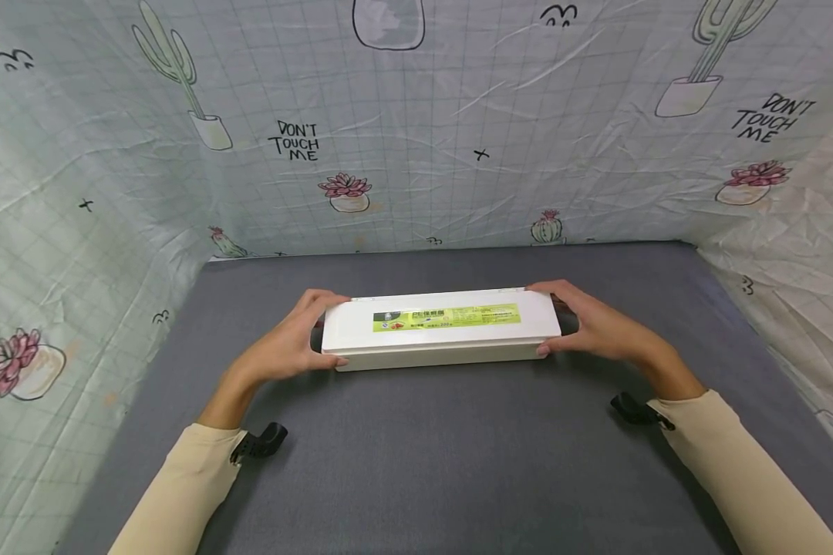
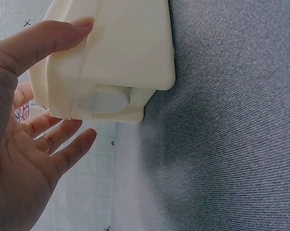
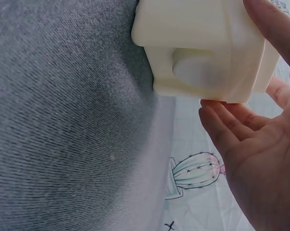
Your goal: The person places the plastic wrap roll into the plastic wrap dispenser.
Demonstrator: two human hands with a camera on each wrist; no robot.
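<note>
A long white cling film dispenser (image 1: 444, 340) with a yellow-green label (image 1: 447, 317) on its lid lies crosswise on the grey cloth. My left hand (image 1: 284, 339) grips its left end, thumb on the front face and fingers at the back edge. At the right end, my right hand (image 1: 597, 324) holds it the same way. The left wrist view shows the dispenser's end (image 2: 120, 53) with an opening where a pale round roll core (image 2: 111, 99) sits. A similar core (image 3: 195, 67) shows at the other end in the right wrist view.
Grey cloth (image 1: 458, 455) covers the table. A pale curtain (image 1: 416, 116) printed with cacti and lettering hangs behind and along both sides. Black wrist straps (image 1: 260, 443) stick out from the beige sleeves (image 1: 183, 493).
</note>
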